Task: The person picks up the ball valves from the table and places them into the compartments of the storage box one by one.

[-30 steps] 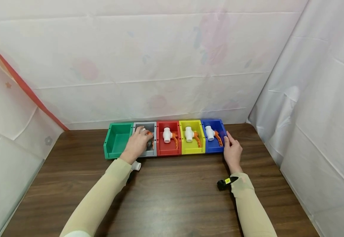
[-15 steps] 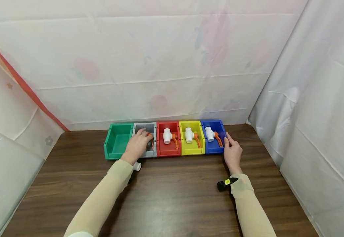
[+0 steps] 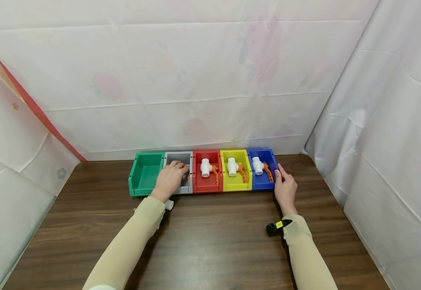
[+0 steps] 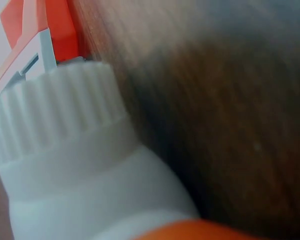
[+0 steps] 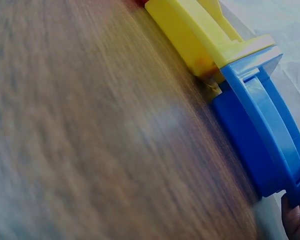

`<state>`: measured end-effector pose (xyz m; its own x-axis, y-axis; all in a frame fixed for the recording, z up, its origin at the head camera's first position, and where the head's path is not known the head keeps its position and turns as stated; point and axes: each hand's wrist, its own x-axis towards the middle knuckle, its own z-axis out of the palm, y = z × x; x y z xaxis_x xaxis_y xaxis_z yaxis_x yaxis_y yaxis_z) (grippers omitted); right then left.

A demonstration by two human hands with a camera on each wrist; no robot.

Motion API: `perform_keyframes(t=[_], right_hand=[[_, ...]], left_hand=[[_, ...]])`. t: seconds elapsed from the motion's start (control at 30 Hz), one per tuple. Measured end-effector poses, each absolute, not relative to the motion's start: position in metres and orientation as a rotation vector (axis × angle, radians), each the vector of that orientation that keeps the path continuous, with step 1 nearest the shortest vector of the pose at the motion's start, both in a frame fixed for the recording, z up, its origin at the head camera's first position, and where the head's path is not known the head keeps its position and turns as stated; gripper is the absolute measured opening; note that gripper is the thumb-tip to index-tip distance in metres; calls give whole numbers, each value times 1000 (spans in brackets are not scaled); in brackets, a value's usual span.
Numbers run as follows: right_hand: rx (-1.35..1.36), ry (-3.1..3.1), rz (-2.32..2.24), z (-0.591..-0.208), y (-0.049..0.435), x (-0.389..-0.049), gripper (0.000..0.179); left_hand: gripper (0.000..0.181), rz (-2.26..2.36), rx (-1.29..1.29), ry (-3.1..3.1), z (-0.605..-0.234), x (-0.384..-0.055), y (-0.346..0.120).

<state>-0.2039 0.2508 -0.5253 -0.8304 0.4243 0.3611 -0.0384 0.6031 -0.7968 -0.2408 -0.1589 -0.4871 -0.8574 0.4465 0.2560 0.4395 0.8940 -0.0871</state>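
My left hand [image 3: 169,181] reaches into the grey bin [image 3: 178,155], its fingers curled over a ball valve whose orange handle [image 3: 187,178] shows beside them. The white body of that valve is hidden under the hand. At the far right my right hand [image 3: 285,187] touches the outer side wall of the blue bin [image 3: 261,186] with fairly straight fingers. Under my left forearm another white ball valve [image 3: 169,205] lies on the table, mostly covered; its ribbed white end [image 4: 60,110] fills much of the left wrist view.
White ball valves with orange handles lie in the red bin [image 3: 207,187], the yellow bin [image 3: 236,186] and the blue one. The green bin [image 3: 146,191] ends the row on the left. A draped cloth [image 3: 210,80] hangs behind the brown table [image 3: 217,241].
My left fingers have lowered over the valve in the grey bin, covering its white part. My right hand has stayed at the blue bin's side. The head view has shifted slightly.
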Motion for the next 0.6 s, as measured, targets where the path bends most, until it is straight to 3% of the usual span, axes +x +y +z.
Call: perform_keyframes(t=[0.6], right_hand=[[-313,-2318,1150,-526,252,-205,40]], left_hand=[[29,-84,-479,-2820,-489,-243,-152]])
